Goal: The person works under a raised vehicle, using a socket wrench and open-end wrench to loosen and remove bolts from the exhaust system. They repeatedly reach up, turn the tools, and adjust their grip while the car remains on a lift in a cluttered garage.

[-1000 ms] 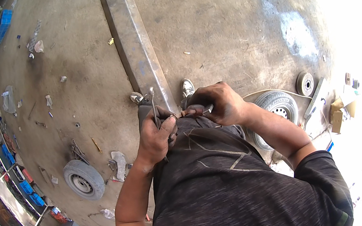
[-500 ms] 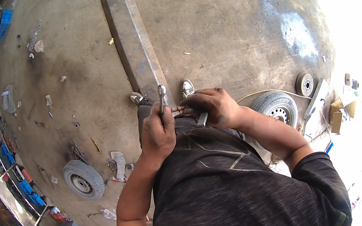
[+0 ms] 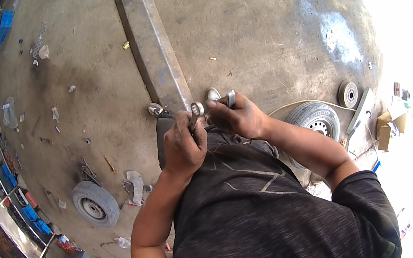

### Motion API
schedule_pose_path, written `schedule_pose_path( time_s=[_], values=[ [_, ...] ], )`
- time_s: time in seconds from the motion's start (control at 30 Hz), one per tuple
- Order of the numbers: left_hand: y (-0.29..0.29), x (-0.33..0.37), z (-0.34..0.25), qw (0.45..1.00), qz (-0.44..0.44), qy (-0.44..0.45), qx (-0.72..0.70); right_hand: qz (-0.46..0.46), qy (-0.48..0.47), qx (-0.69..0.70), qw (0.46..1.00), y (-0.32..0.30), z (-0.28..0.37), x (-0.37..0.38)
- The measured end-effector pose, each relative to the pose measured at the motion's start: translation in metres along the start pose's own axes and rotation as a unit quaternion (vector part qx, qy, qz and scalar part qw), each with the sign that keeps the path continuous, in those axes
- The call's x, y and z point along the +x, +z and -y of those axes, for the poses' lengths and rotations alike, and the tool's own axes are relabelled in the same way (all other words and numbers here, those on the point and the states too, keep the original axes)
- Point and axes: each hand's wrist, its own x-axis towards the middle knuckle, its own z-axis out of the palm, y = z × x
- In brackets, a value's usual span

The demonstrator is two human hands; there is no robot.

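Observation:
In front of my waist my two hands are close together. My left hand (image 3: 183,145) is closed around a ring wrench (image 3: 196,109), whose round ring end stands up past the fingers. Its shank disappears into my grip. My right hand (image 3: 243,118) is closed on a grey metal tool (image 3: 231,98); only a flat end shows above the fingers, so its kind is unclear. The right fingertips are beside the wrench's ring. Whether they touch it, or whether a small part sits between the hands, I cannot tell.
A long metal beam (image 3: 151,45) runs away from my feet across the concrete floor. One wheel with tyre (image 3: 95,205) lies at left, another (image 3: 316,124) at right, near a drum-shaped part (image 3: 347,95) and a cardboard box (image 3: 383,133). Shelving with blue bins (image 3: 29,213) lines the left.
The wrench's ring end has tipped downward and right, toward my right hand. My right hand has turned, so the metal tool's flat end now points up. The small bolt-like piece between the hands is hidden.

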Motion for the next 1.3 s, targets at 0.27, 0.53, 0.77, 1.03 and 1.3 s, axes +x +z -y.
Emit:
schedule_pose_path(
  time_s=[0.27, 0.53, 0.77, 1.03, 1.3],
  values=[
    [-0.001, -0.009, 0.008, 0.974, 0.048, -0.196, -0.103, -0.111, -0.249, -0.099, 0.957, 0.004, 0.011, -0.004],
    [-0.001, 0.001, -0.003, 0.992, 0.023, -0.098, -0.072, -0.026, -0.018, 0.077, 0.997, -0.003, 0.009, 0.003],
    [0.003, -0.005, 0.003, 0.997, 0.017, -0.052, -0.047, -0.043, -0.084, -0.063, 0.994, -0.002, 0.014, -0.003],
    [-0.002, 0.000, 0.003, 0.987, 0.065, -0.132, -0.064, -0.063, -0.101, -0.006, 0.993, 0.002, 0.016, 0.000],
    [-0.001, 0.008, 0.009, 0.748, 0.077, -0.388, -0.533, -0.111, -0.137, 0.004, 0.984, -0.008, 0.018, -0.004]
  ],
)
